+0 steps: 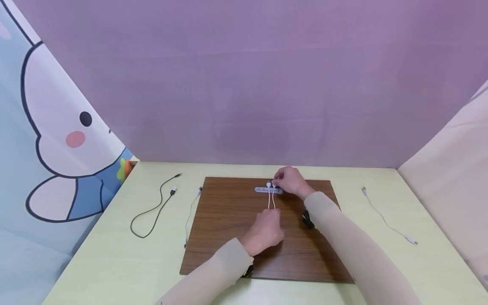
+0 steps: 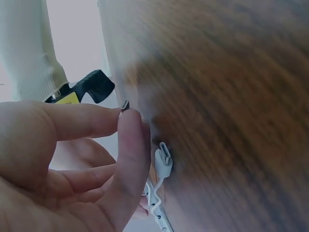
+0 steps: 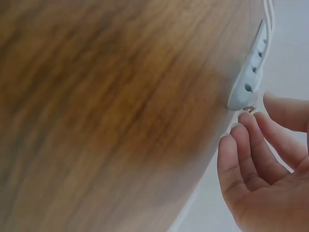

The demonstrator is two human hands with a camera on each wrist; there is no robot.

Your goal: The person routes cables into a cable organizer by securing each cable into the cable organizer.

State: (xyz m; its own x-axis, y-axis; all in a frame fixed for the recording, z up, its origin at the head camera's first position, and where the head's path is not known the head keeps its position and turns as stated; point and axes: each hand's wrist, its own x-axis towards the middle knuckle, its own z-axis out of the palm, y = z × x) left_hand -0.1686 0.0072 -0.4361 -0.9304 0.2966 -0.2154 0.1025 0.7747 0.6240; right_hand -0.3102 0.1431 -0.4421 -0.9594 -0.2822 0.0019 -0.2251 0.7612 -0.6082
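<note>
A grey cable clip strip with holes sits near the far edge of a brown wooden board. Two white cable strands run from it toward my left hand. Between thumb and index finger, the left hand pinches a cable end, its metal plug tip poking out. Close by, a white connector lies over the board. Behind the strip, my right hand has its bent fingers at a white cable's plug, beside the strip's end.
Left of the board lie a black cable and a short white cable. Another white cable lies to the right on the pale yellow table. A purple cloth backdrop rises behind the table.
</note>
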